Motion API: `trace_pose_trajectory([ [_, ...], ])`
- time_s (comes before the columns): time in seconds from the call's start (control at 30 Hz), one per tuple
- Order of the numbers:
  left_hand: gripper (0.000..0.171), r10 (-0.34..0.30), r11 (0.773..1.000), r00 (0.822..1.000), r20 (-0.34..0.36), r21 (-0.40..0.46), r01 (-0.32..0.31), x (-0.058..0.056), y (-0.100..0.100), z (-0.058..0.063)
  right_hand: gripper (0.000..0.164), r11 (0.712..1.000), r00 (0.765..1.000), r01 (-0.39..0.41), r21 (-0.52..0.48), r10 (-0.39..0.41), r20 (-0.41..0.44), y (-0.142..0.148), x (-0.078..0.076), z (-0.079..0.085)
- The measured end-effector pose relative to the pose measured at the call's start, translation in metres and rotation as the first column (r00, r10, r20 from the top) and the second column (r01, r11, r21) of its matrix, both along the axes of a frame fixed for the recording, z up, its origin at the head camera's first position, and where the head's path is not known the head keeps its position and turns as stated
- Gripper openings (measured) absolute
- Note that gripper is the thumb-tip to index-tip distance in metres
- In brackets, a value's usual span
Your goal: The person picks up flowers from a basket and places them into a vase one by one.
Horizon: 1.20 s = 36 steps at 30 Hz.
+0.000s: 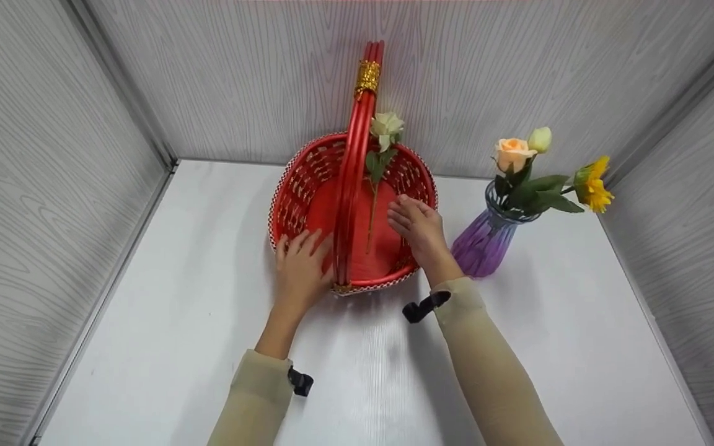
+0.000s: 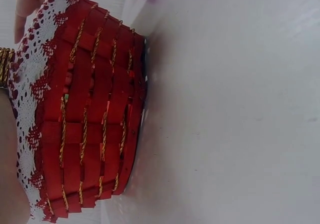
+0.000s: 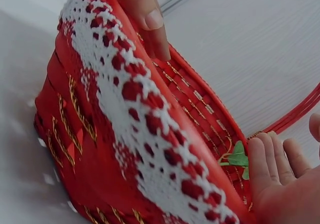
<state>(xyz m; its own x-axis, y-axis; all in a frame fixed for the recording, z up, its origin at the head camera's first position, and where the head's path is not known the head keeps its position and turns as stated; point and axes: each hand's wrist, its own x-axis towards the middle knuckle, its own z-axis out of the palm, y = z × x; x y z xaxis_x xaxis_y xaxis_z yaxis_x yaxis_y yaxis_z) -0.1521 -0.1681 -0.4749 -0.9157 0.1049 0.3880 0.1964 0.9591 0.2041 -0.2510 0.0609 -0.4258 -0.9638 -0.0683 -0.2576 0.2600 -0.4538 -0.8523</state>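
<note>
A red woven basket (image 1: pixel 292 189) with a tall arched handle (image 1: pixel 348 179) sits against the back wall. White lace (image 3: pixel 107 102) edges its rim. Inside it, a white artificial rose (image 1: pixel 387 127) leans on the far rim, its stem slanting down across the basket floor. My left hand (image 1: pixel 302 272) is at the near left rim, beside the handle's base, with loosely spread fingers reaching over the edge. Over the right side of the basket is my right hand (image 1: pixel 420 229), its fingers fairly straight and nothing held in them.
To the right of the basket stands a purple-blue glass vase (image 1: pixel 484 244). It holds a peach rose (image 1: pixel 514 153), a pale bud (image 1: pixel 540 140) and a yellow flower (image 1: pixel 594 184) that leans out rightward. Grey wood-grain panels (image 1: pixel 239 80) enclose the white tabletop (image 1: pixel 202 248).
</note>
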Motion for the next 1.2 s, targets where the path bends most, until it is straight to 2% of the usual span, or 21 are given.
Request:
trace_pose_trajectory([
  [0.1,0.051,0.011,1.0,1.0,0.013,-0.018,-0.011,-0.002,0.001,0.001,0.036,1.0,1.0,-0.005,-0.012,0.005,0.021,-0.005,-0.005,-0.001],
  [0.27,0.049,0.011,1.0,1.0,0.024,-0.012,-0.011,-0.002,0.003,0.002,0.027,1.0,0.998,-0.007,-0.019,0.008,0.059,-0.009,-0.01,-0.006],
  [0.5,0.046,-0.007,1.0,0.998,-0.057,0.01,0.008,-0.001,0.004,0.0,0.039,1.0,0.995,0.0,0.015,-0.002,0.098,-0.014,-0.015,-0.013],
  [0.67,0.046,-0.004,1.0,0.996,-0.086,0.016,0.006,-0.001,0.002,-0.002,0.041,0.999,0.986,-0.037,0.026,0.032,0.164,-0.017,-0.021,-0.015],
  [0.9,0.048,-0.003,1.0,0.998,-0.061,0.004,0.003,-0.002,0.002,0.0,0.045,0.995,0.974,-0.018,-0.099,0.04,0.225,-0.015,-0.025,-0.016],
  [1.2,0.05,0.009,1.0,1.0,-0.029,-0.002,-0.009,-0.002,0.002,-0.001,0.049,0.984,0.956,0.019,-0.175,0.033,0.29,-0.016,-0.034,-0.005],
])
